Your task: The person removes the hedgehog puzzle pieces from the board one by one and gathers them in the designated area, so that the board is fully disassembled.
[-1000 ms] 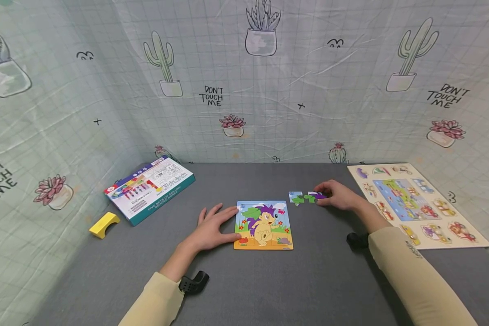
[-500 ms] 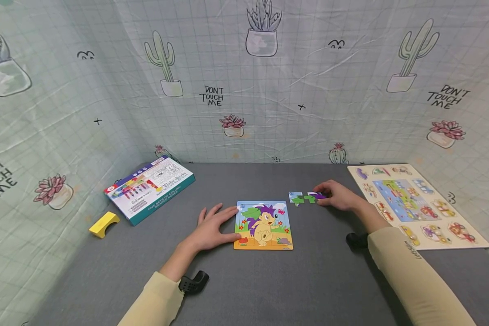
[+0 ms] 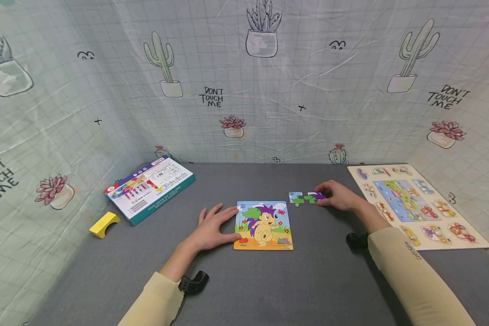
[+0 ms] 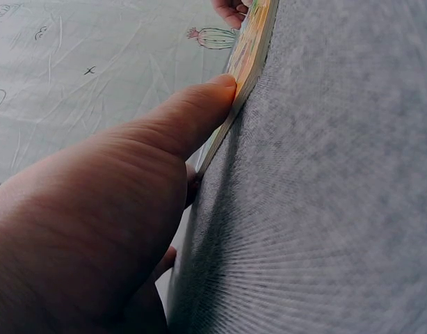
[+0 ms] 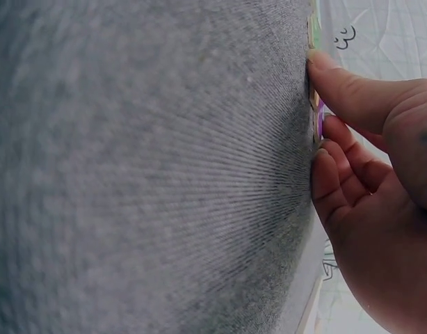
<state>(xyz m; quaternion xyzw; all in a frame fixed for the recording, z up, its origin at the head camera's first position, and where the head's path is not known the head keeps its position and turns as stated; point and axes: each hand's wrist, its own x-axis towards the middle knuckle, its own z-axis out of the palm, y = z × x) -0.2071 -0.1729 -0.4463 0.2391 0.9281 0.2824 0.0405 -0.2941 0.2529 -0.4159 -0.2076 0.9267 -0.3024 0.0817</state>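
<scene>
A square hedgehog jigsaw puzzle (image 3: 263, 226) lies flat on the grey table in the head view. My left hand (image 3: 209, 229) rests at its left side, index fingertip and thumb touching the edge and the other fingers spread loosely. In the left wrist view, the thumb (image 4: 192, 111) lies on the puzzle's rim. To the right of the puzzle is a short row of blue, green and purple puzzle pieces (image 3: 296, 197). My right hand (image 3: 337, 195) pinches the purple-and-green puzzle piece (image 3: 312, 197) at the row's right end; its fingertips cover part of it.
A flat box (image 3: 163, 181) with teal sides sits at the back left, with a yellow arch block (image 3: 104, 224) in front of it. On the right lies a large wooden picture board (image 3: 444, 245), close beside the right forearm. A printed curtain (image 3: 269, 136) hangs behind the table.
</scene>
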